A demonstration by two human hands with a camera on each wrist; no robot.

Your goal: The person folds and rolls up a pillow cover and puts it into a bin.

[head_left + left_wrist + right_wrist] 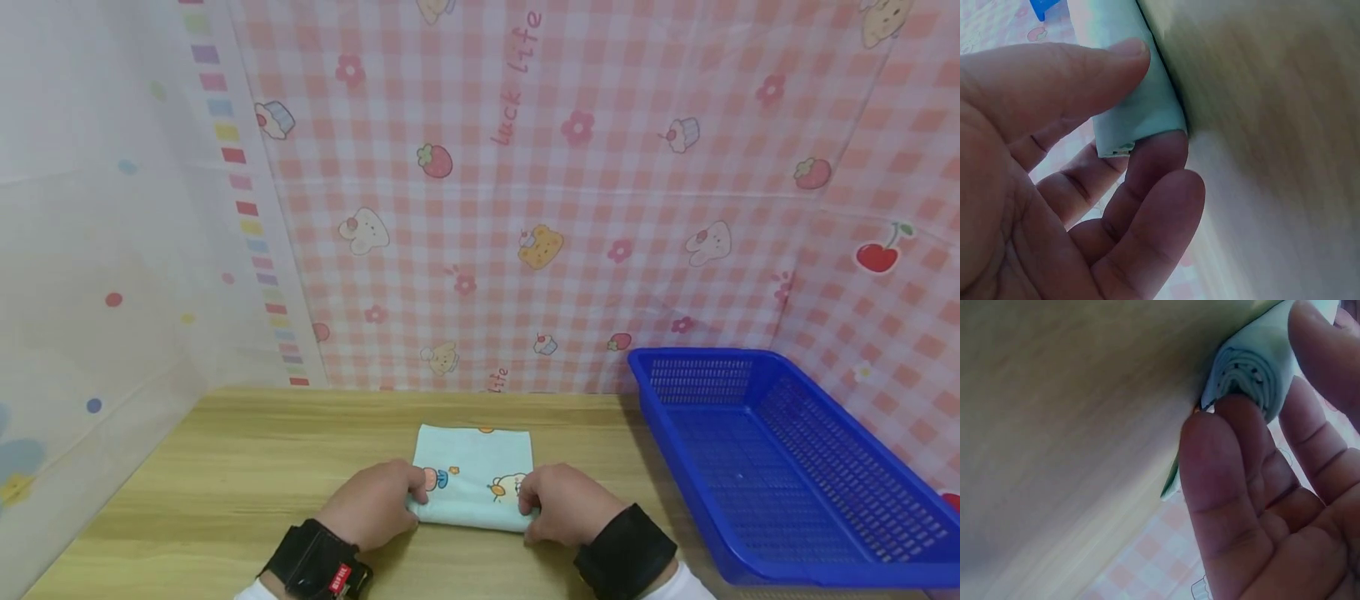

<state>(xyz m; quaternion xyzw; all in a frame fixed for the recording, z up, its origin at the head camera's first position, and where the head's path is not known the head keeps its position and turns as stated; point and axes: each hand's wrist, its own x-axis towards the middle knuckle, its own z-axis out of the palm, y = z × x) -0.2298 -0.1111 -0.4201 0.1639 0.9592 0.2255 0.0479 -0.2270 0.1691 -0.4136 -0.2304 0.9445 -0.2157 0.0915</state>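
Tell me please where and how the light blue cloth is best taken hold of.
Grip the cloth probably at both ends of its rolled near edge, pinching from left and right: coiled layers make it thick there, while its far part appears to lie flat.

On the pink-and-white gingham fabric backdrop (480,200), the words "luck life" (515,79) stand in dark pink, handwriting-style lowercase letters; they run steeply upward, with "luck" below and "life" above. Lower on the same fabric, just above the middle of the far edge of the pale wood-grain counter (277,450), a smaller pink "life" (498,380) reads upward too. A small red rectangular label (341,577) on the black wrist strap (303,554) at the person's left wrist bears white characters too small to read.
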